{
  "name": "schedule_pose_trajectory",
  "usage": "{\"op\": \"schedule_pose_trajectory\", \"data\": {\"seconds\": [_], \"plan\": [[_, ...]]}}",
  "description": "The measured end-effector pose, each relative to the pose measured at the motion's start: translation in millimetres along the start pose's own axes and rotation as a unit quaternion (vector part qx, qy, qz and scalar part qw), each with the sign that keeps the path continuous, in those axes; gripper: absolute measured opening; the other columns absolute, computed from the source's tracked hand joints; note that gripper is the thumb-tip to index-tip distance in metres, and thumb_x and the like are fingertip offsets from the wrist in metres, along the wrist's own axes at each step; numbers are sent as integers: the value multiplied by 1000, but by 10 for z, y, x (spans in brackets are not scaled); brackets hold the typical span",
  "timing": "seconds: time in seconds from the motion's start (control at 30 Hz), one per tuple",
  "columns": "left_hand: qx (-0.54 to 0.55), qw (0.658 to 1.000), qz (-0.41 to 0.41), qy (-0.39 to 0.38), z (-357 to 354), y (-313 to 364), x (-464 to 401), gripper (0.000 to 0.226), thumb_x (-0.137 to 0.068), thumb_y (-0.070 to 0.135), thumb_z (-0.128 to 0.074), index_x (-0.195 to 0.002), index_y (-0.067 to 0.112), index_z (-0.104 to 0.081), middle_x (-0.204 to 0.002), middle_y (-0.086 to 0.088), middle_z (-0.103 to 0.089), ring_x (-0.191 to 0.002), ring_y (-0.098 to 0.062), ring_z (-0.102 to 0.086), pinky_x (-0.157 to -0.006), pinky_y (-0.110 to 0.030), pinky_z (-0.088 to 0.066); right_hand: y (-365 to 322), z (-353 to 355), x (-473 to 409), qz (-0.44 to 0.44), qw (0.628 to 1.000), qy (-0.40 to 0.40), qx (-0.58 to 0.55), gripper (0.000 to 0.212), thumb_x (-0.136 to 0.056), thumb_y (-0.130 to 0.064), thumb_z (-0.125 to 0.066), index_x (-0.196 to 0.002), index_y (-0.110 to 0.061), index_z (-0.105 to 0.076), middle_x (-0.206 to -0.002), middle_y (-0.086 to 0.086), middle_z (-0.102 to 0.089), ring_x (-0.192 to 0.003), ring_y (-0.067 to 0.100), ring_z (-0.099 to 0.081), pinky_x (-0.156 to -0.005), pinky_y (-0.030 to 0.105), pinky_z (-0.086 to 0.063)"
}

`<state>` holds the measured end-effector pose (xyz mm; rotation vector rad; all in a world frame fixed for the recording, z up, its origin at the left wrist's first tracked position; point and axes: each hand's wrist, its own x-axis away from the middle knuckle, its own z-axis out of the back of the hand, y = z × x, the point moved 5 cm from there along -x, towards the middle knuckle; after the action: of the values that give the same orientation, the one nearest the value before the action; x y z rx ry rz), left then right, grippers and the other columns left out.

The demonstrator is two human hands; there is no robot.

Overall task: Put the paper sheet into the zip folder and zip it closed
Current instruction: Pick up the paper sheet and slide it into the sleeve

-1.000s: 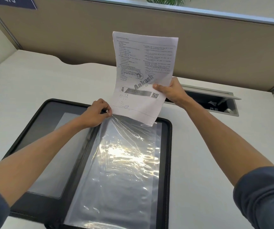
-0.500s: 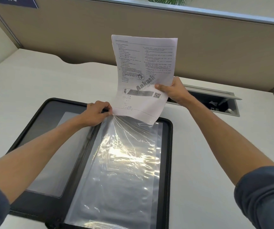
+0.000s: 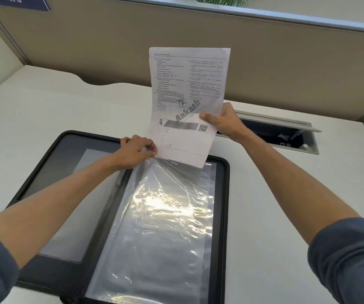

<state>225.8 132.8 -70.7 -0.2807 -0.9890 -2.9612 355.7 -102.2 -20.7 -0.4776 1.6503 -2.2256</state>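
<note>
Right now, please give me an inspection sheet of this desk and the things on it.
Surface: white desk, bare around the folder.
Job's things: zip folder lies open, unzipped; paper sheet upright, bottom edge at the top opening of the clear sleeve.
Clutter: nothing seen.
Hands: left hand pinches the sleeve's top edge; right hand grips the sheet's right edge.
Cables: open cable tray; contents unclear.
Surroundings: beige partition, blue sign, plant.

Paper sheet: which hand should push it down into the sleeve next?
Right. The right hand grips the paper sheet by its edge, upright over the sleeve. The left hand is pinching the sleeve's top corner, probably holding its mouth open, so it should stay.
</note>
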Motion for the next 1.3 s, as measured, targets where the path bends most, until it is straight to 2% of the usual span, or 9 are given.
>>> {"op": "schedule_pose_trajectory", "data": {"seconds": [0.07,0.13,0.27,0.37,0.47,0.63,0.9,1.1,1.3], "plan": [[8,1000,9,-2,-20,27,1,31,-78,40,-44,-97,27,-64,-95,11,-61,-107,-9,-42,-95,-31,-13,15,-2,-13,-5,1000,7,3,32,-91,-6,-64,-123,-2,-61,-120,13,-68,-105,29,-68,-90,46,-56],[-1,1000,9,4,-27,53,-2,34,-76,45,-48,-100,28,-64,-97,6,-62,-109,-9,-41,-95,-30,-11,27,-11,-23,-5,1000,8,6,32,-91,-5,-64,-123,-2,-62,-119,14,-68,-105,30,-67,-91,47,-56],[-56,998,-6,10,-76,84,-14,16,-86,43,-62,-90,28,-64,-101,4,-56,-108,-11,-40,-97,-31,-11,56,-17,-42,-5,1000,7,19,31,-91,-5,-64,-122,-2,-62,-119,14,-68,-104,30,-68,-89,46,-56],[-67,997,-19,18,-113,127,-15,12,-90,38,-59,-92,26,-62,-110,6,-53,-111,-12,-40,-100,-32,-10,88,-9,-51,-3,1000,7,22,29,-91,-5,-64,-120,-2,-63,-118,14,-68,-102,27,-69,-87,41,-58],[-37,999,-38,5,-194,256,-25,13,-93,37,-56,-97,28,-64,-105,9,-59,-109,-11,-43,-101,-35,-15,127,1,-56,-4,1000,7,24,28,-91,-6,-64,-119,-4,-64,-118,14,-69,-98,23,-70,-84,36,-59],[-1,995,-103,-20,-514,686,-39,22,-93,45,-54,-98,27,-66,-101,7,-60,-103,-10,-44,-96,-34,-19,183,-8,-64,-6,1000,12,23,30,-90,-7,-65,-121,-4,-63,-118,12,-68,-102,27,-69,-90,44,-57],[32,988,-154,-3,-799,1098,-103,14,-94,28,-58,-93,19,-68,-96,0,-63,-97,-15,-49,-95,-35,-24,205,15,-61,-2,1000,11,28,31,-91,-5,-64,-122,-3,-62,-121,15,-67,-105,30,-67,-92,47,-55],[0,984,-174,35,-861,1123,-98,11,-96,21,-52,-95,14,-62,-96,3,-60,-98,-17,-50,-99,-36,-23,224,29,-92,-3,999,14,29,32,-92,-5,-64,-123,0,-61,-121,16,-67,-105,31,-67,-91,47,-56],[-97,965,-237,58,-901,1071,-56,14,-93,30,-57,-99,19,-62,-106,5,-60,-103,-14,-50,-102,-35,-24,254,25,-100,-1,999,18,29,33,-92,-7,-64,-124,-2,-61,-122,15,-66,-106,30,-67,-92,46,-55]]}}
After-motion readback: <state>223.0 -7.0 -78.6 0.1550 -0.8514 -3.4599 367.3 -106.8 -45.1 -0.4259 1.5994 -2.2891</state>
